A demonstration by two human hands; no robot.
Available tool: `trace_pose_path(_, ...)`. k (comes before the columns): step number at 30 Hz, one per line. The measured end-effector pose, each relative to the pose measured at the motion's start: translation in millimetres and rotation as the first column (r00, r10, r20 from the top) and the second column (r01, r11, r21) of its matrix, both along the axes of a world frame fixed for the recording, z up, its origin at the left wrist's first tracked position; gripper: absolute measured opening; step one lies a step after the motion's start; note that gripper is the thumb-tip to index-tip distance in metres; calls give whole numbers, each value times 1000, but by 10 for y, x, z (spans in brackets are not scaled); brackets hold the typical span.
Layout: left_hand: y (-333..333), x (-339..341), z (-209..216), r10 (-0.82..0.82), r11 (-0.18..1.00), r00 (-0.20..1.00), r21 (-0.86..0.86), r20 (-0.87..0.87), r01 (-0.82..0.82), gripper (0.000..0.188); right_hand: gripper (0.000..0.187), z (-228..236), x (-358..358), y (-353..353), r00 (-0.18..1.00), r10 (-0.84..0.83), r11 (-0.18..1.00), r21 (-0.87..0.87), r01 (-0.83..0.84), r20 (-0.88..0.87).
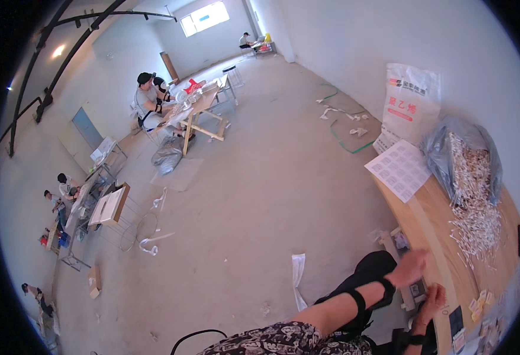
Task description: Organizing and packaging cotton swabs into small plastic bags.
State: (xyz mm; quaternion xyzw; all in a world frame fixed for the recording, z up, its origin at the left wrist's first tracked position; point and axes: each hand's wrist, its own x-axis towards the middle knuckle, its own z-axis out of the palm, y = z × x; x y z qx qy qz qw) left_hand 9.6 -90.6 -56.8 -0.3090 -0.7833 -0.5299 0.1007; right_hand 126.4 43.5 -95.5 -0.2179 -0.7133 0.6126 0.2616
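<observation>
Cloth [271, 341]: black-and-white, patterned, at the lower edge.
Left hand [409, 269]: at the near edge of the worktop [440, 207]; grip cannot be told.
Right hand [432, 300]: just beside the left, fingers bent; grip cannot be told.
Sticks [476, 228]: white, spilling from a grey bag [437, 151] onto the worktop, beyond both hands.

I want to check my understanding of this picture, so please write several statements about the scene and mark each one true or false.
1. Swab-like sticks spill from a grey plastic bag onto the wooden table. True.
2. A white strip lies on the floor. True.
3. The printed sheet hangs on the wall. False: the sheet lies on the wooden table.
4. Both hands are inside the stick heap. False: the left hand and right hand are near the table's edge.
</observation>
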Motion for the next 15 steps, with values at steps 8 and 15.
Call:
trace_pose_path(8,261,-740,1155,270,784,918,487,291,-385,13,64,1471,279,-1539,767,407,75,-820,-568,-495)
trace_pose_path(15,-101,-827,2033,-191,430,838,811,510,-396,8,60,1925,233,-1878,673,400,-127,-765,-632,-622)
